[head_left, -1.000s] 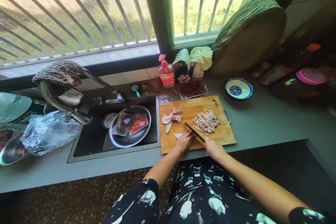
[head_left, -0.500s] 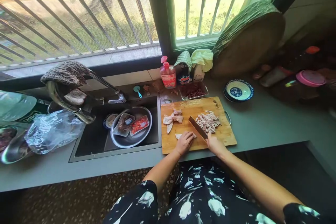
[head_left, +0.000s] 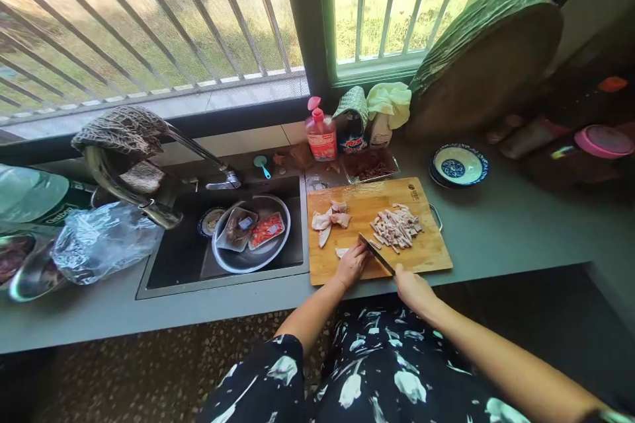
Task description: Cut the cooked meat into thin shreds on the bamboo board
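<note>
My right hand point(head_left: 412, 289) is closed round the handle of a kitchen knife point(head_left: 378, 255), its blade slanting up and left over the wooden cutting board point(head_left: 431, 258). At the front of the board my left hand point(head_left: 352, 266) presses a piece of pale raw meat point(head_left: 342, 252), fingers bent on it and mostly covering it. The blade stands right beside those fingertips. A pile of cut meat strips point(head_left: 397, 227) lies right of the knife. Farther left on the board rest several uncut meat pieces point(head_left: 331, 219).
Left of the board is a sink point(head_left: 169, 271) holding a metal bowl point(head_left: 251, 269) with two wrapped packs. Behind the board stand a tray of dark red meat point(head_left: 371, 165) and a pink pump bottle point(head_left: 321, 135). Blue-and-white plates point(head_left: 459, 165) sit to the right.
The knife has moved from beside the strips toward my left hand, its blade now against the held piece. The strip pile has spread a little. The whole view has shifted slightly.
</note>
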Available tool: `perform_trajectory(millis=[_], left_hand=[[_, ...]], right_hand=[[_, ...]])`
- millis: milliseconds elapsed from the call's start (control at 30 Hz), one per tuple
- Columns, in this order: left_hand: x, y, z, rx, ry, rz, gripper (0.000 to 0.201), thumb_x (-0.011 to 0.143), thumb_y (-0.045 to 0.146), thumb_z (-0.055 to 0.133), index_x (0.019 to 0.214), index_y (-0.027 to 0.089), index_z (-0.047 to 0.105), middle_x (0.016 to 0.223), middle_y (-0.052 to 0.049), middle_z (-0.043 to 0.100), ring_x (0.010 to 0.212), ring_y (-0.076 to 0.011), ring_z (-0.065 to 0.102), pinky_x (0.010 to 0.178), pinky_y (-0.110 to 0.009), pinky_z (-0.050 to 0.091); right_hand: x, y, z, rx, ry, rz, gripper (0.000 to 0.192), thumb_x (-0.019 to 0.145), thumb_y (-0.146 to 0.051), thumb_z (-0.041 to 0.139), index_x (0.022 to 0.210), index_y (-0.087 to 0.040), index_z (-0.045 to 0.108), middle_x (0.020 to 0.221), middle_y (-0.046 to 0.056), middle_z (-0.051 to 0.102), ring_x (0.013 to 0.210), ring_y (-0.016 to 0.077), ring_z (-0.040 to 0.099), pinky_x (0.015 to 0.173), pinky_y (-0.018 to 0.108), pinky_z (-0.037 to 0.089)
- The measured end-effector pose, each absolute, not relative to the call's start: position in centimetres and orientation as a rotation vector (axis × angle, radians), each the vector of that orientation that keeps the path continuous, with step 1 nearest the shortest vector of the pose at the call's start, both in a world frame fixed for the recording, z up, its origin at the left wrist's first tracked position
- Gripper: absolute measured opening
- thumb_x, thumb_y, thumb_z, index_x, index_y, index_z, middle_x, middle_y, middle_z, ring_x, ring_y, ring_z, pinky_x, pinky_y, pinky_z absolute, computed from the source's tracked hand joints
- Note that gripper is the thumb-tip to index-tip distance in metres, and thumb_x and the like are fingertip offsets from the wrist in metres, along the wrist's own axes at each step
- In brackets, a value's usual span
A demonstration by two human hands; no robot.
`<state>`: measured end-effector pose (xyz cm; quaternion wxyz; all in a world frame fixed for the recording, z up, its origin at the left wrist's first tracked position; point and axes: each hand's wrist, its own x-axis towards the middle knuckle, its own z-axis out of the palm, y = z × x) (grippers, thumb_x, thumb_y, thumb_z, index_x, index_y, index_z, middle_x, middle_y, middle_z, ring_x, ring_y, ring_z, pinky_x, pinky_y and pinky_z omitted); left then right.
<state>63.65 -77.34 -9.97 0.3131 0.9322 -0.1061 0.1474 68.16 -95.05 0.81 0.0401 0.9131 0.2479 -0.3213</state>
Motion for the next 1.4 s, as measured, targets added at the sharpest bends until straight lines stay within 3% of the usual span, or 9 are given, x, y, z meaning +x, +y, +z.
perform_trajectory(millis=[167,467,600,767,1167,1400], left_hand=[[63.4,-77.0,-9.6,2.48,-0.326,0.373,0.026,0.088,0.023,0.035,0.105,0.018,0.053,0.106,-0.008,0.055,0.103,-0.0167,0.049,0.089,-0.037,0.044],[66.5,-79.7,-9.0,2.442,-0.144,0.424,0.021,0.087,0.025,0.038,0.09,0.017,0.058,0.09,-0.008,0.057,0.087,-0.0168,0.053,0.076,-0.033,0.048],[68.0,-80.8,-9.0,2.455,-0.172,0.417,0.023,0.087,0.024,0.037,0.09,0.016,0.058,0.092,-0.008,0.057,0.093,-0.0181,0.051,0.079,-0.034,0.048],[67.2,-79.7,-9.2,2.505,-0.264,0.385,0.025,0.087,0.026,0.037,0.104,0.018,0.054,0.107,-0.008,0.053,0.105,-0.0199,0.045,0.088,-0.039,0.044],[67.2,-79.8,-9.1,2.434,-0.267,0.399,0.026,0.088,0.023,0.034,0.099,0.015,0.057,0.104,-0.008,0.055,0.103,-0.0184,0.047,0.089,-0.037,0.044],[67.0,-79.7,-9.6,2.406,-0.265,0.435,0.025,0.088,0.024,0.035,0.1,0.016,0.056,0.103,-0.008,0.056,0.102,-0.0174,0.048,0.087,-0.038,0.045]], right_hand=[[70.3,-91.8,0.3,2.884,0.758,-0.934,0.021,0.087,-0.025,0.035,0.101,-0.011,0.042,0.082,0.014,0.061,0.079,0.022,0.061,0.063,0.028,0.041],[74.6,-96.8,-0.3,2.945,0.641,-0.865,0.029,0.087,-0.036,0.034,0.104,-0.014,0.044,0.085,0.012,0.061,0.081,0.0215,0.059,0.063,0.026,0.037],[74.2,-96.7,0.1,2.954,0.653,-0.822,0.027,0.087,-0.035,0.034,0.104,-0.016,0.043,0.083,0.011,0.062,0.078,0.0215,0.06,0.062,0.026,0.037],[73.0,-95.9,1.8,2.959,0.72,-0.78,0.027,0.089,-0.033,0.027,0.101,-0.015,0.043,0.081,0.01,0.061,0.076,0.0206,0.06,0.061,0.025,0.037],[72.3,-99.2,0.6,2.824,0.797,-0.913,0.02,0.087,-0.025,0.032,0.096,-0.014,0.046,0.077,0.013,0.062,0.075,0.024,0.061,0.061,0.029,0.04],[74.4,-94.4,-0.4,2.897,0.795,-0.884,0.023,0.086,-0.027,0.037,0.103,-0.013,0.045,0.082,0.013,0.062,0.077,0.0242,0.061,0.062,0.029,0.041]])
